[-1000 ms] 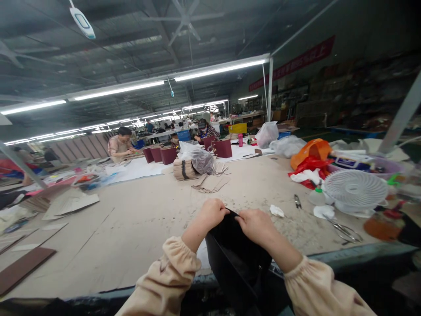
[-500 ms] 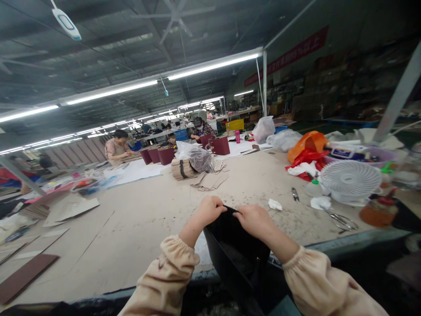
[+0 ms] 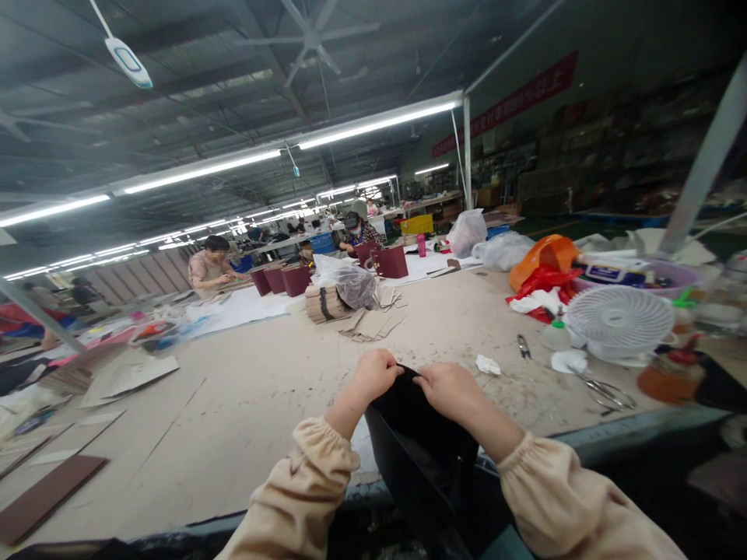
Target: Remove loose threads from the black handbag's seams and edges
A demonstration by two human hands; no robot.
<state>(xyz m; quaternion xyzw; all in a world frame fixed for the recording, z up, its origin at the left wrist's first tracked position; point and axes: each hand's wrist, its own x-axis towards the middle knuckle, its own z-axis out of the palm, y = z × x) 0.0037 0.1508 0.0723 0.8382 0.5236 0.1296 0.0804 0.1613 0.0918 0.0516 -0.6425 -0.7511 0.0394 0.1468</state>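
A black paper bag (image 3: 421, 451) stands upright at the near edge of the beige worktable (image 3: 257, 389). My left hand (image 3: 374, 376) is closed in a pinch on the bag's top rim at its left. My right hand (image 3: 450, 390) is closed on the same rim at its right, knuckles up. Both hands nearly meet over the mouth of the bag. Beige elastic-cuffed sleeves cover both forearms. The bag's lower part drops below the table edge and is partly hidden.
A white fan (image 3: 619, 320), scissors (image 3: 607, 393), a clip (image 3: 524, 346) and a paper scrap (image 3: 488, 364) lie to the right. Cardboard stacks (image 3: 355, 311) and maroon bags (image 3: 392, 262) sit farther back. Flat boards (image 3: 50, 494) lie at the left. Other people work at far tables.
My hands stay pinched on the bag's rim in nearly the same place. The view has shifted slightly with my head.
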